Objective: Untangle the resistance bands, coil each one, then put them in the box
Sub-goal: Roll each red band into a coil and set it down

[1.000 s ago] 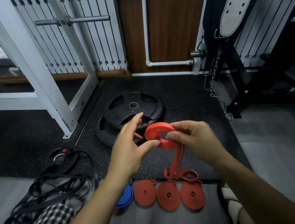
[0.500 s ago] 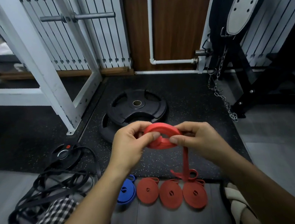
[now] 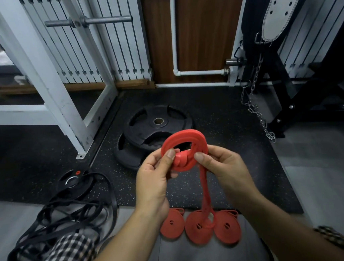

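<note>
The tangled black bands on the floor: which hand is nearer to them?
Left. The left hand grips the red coil just right of the black bands; the right hand pinches the coil's far side, farther away.

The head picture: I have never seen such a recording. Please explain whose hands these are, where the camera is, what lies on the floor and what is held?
No machine here: a person wears a camera on the head, looking down at their own hands. The left hand and right hand pinch a red band, partly coiled, its tail hanging down. On the floor lie three red coils, a black tangle of bands and black weight plates. No box is visible.
</note>
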Demonstrator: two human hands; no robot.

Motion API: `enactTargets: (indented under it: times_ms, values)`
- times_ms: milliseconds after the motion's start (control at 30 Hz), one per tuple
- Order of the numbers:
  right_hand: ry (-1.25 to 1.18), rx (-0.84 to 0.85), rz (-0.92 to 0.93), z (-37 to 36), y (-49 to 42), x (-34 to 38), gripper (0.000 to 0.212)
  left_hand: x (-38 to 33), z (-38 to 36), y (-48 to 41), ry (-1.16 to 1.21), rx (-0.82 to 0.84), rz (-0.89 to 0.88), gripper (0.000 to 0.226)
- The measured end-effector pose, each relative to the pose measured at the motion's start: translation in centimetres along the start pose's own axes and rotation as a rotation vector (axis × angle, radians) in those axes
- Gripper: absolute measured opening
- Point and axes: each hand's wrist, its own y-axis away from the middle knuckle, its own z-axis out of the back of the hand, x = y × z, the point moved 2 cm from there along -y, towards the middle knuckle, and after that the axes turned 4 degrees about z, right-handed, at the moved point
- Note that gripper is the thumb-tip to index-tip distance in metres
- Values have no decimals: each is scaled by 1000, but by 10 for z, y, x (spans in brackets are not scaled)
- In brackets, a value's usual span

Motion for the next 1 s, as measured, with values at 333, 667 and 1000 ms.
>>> enactTargets:
  times_ms: [333, 667, 1000]
  values:
    - [215, 44, 28, 18, -11, 12, 15, -11, 4, -5, -444, 224, 10, 20]
    - [648, 240, 69, 12, -8, 14, 13, -25, 1, -11, -589, 359, -120, 17]
    - [413, 258, -121, 21, -10, 10, 12, -29, 2, -9, -161, 159, -81, 11]
